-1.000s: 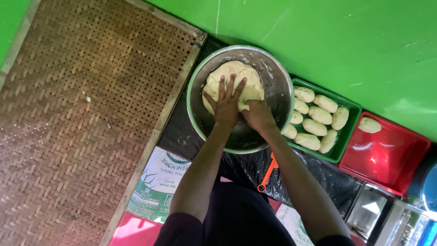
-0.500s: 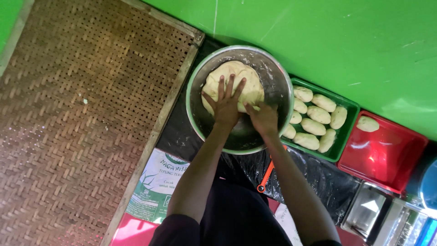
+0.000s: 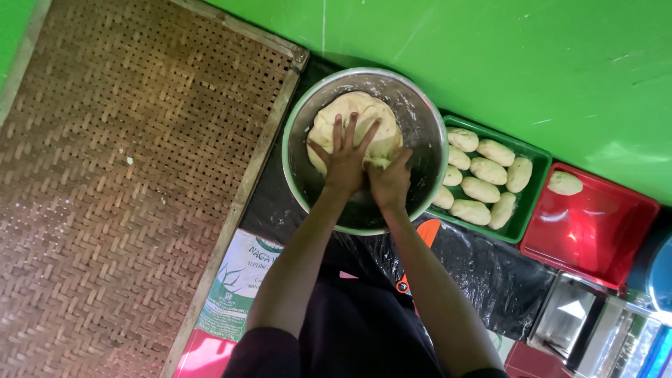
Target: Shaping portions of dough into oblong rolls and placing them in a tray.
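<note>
Dough [image 3: 357, 119], one pale mass in steel bowl [image 3: 428, 161], frame centre: your left hand [image 3: 345, 162] presses it flat-fingered, right hand [image 3: 389, 180] clenches its edge. Shaped pieces fill green tray [image 3: 523, 222] at right.

Shiny metal bowl [image 3: 427, 133], smooth matt dough [image 3: 357, 112], rough woven mat [image 3: 126, 175], glossy red plastic tray [image 3: 595, 231]

Both hands press on the big lump of dough [image 3: 353, 119] in the metal bowl [image 3: 430, 129]: left hand [image 3: 344, 162] flat with fingers spread, right hand [image 3: 390, 182] touching it. Beside the bowl, a green tray [image 3: 526, 148] holds small dough pieces [image 3: 483, 189].
</note>
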